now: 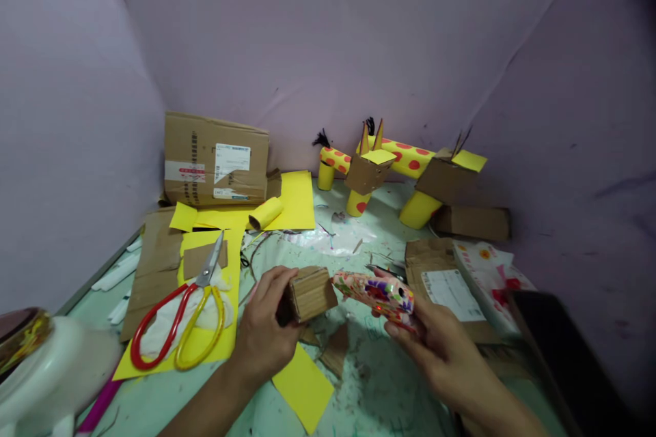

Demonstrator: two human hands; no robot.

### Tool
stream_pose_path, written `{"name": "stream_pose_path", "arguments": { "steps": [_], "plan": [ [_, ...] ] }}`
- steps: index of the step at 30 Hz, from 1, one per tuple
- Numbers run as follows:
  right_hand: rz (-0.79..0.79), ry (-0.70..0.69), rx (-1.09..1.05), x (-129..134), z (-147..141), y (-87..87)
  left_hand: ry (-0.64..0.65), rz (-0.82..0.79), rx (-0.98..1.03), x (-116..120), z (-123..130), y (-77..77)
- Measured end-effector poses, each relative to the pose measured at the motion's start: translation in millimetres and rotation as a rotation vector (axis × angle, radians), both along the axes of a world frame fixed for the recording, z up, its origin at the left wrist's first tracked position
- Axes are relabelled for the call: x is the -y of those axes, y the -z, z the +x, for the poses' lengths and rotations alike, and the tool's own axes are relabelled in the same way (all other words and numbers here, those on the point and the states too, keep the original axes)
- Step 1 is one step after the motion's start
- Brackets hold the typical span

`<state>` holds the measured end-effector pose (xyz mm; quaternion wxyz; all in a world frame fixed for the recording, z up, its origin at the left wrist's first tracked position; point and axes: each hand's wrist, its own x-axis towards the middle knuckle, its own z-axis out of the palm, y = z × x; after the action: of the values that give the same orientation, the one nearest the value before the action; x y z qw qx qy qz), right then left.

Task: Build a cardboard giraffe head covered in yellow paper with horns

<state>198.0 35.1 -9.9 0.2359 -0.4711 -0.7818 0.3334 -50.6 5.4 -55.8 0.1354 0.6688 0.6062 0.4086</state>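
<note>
Fingers of my left hand (266,321) are wrapped round a small brown cardboard box (313,293), held up above the table with one face towards the right. My right hand (435,338) grips a floral-patterned glue gun (376,292) with a small red light on it. Its front end points left and is close to the box's right edge; whether they touch I cannot tell. Below the box lie a yellow paper piece (305,389) and torn cardboard scraps (335,349).
Scissors (205,280) with red and yellow handles lie on yellow paper at left. Behind stand a large carton (215,160), a yellow roll (265,213) and spotted animal figures (369,171) (435,181). A dark flat object (568,362) and flattened packaging (445,287) are at right.
</note>
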Motion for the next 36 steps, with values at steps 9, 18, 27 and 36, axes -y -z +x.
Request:
{"name": "stream_pose_path", "arguments": {
  "steps": [9, 18, 27, 36],
  "plan": [
    [0.026, -0.018, 0.016, 1.1, -1.7, -8.7, -0.054, -0.006, 0.040, -1.4, -0.3, -2.5],
    [0.010, -0.016, 0.058, 2.8, 1.7, -8.0, -0.077, -0.012, 0.083, -2.9, -0.7, 1.0],
    [-0.041, -0.087, -0.039, 10.3, -5.0, -4.8, -0.059, -0.016, 0.057, -3.4, 1.2, -1.8],
    [-0.021, -0.153, -0.014, 18.2, -16.9, -15.2, -0.052, -0.024, 0.073, -2.4, 1.6, 0.4]
  ]
}}
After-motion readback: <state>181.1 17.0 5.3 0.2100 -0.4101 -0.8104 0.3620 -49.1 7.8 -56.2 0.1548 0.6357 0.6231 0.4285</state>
